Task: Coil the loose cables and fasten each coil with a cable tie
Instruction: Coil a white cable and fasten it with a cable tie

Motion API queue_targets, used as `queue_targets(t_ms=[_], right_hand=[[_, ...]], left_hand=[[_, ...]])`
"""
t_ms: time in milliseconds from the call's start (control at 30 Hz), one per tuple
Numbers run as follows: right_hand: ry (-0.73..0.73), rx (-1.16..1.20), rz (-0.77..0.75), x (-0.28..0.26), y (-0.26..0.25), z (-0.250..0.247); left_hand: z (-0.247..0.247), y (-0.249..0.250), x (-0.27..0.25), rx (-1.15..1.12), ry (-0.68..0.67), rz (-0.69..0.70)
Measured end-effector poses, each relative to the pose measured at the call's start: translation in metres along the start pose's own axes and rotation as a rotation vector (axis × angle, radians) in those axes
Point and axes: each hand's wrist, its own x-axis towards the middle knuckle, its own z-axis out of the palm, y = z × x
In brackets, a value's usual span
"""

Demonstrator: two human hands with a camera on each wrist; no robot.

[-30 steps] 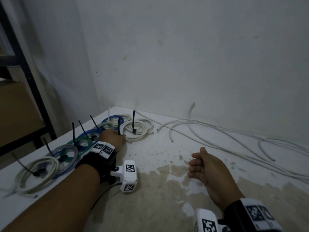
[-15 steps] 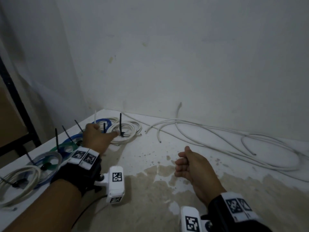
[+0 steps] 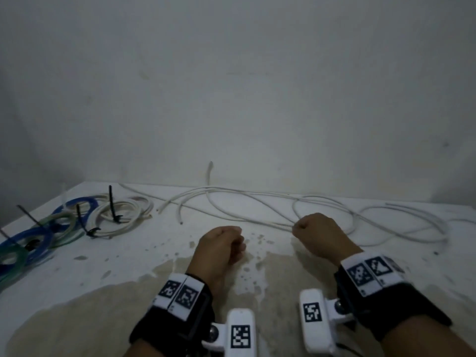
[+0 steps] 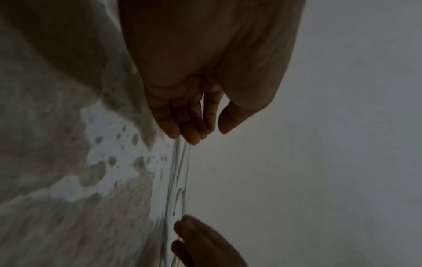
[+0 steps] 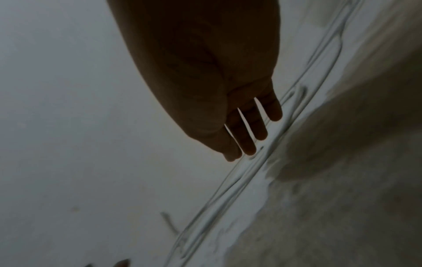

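At the far left of the table (image 3: 134,256), a row of finished coils lies along the edge: blue and green coils (image 3: 38,238) nearest the corner of the view, then a white coil (image 3: 121,212) just to their right. Each visible coil carries a black cable tie (image 3: 112,205) whose tail stands upright. The tabletop is white with a large brownish stain spreading across its near half.

Right of the coils, the loose white cable (image 3: 257,204) sprawls in long loops along the back of the table near the wall (image 3: 231,86), one end sticking up against the wall and other ends lying free on the surface.

The left hand (image 3: 221,244) sits near the middle of the table, in front of the loose cable. In the head view its fingers look loosely curled and nothing is held in them; in the left wrist view the fingers (image 4: 182,126) hang relaxed and almost straight, with the thumb apart from them.

Further right, the right hand (image 3: 318,231) reaches the loose cable where several strands run together. From the head view its fingers appear curled at the strands, but in the right wrist view the fingers (image 5: 248,137) are fairly straight and just beside the cable, so I cannot tell whether it grips the cable or only touches it.

Both wrists wear black straps with white marker tags.
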Motion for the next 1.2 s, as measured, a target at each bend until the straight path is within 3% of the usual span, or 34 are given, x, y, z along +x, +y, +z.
queue_targets(t_ms=[100, 533, 600, 733, 833, 900, 967, 1067, 1200], right_hand=[[-0.127, -0.284, -0.007, 0.003, 0.027, -0.003], [-0.168, -0.567, 0.037, 0.024, 0.037, 0.004], [-0.131, -0.505, -0.031, 0.019, 0.032, -0.003], [0.108, -0.179, -0.236, 0.003, 0.018, -0.031], [0.226, -0.154, -0.445, -0.017, -0.001, -0.053], [0.222, -0.151, -0.533, -0.034, -0.013, -0.059], [0.184, -0.157, -0.574, -0.052, -0.022, -0.059], [0.163, -0.096, -0.559, -0.074, -0.017, -0.053], [0.132, -0.057, -0.491, -0.082, 0.024, -0.048]], left_hand=[[0.008, -0.014, 0.004, -0.122, -0.014, -0.092], [0.000, -0.020, 0.014, -0.188, -0.029, -0.120], [-0.001, -0.020, 0.014, -0.196, -0.037, -0.122], [0.000, -0.018, 0.010, -0.176, -0.061, -0.112], [0.009, -0.010, 0.006, -0.212, -0.131, -0.140], [0.018, 0.006, 0.005, -0.349, -0.231, -0.186], [0.027, 0.028, 0.007, -0.501, -0.281, -0.174], [0.037, 0.067, 0.011, -0.682, -0.199, -0.083], [0.046, 0.110, 0.004, -0.574, -0.172, 0.083]])
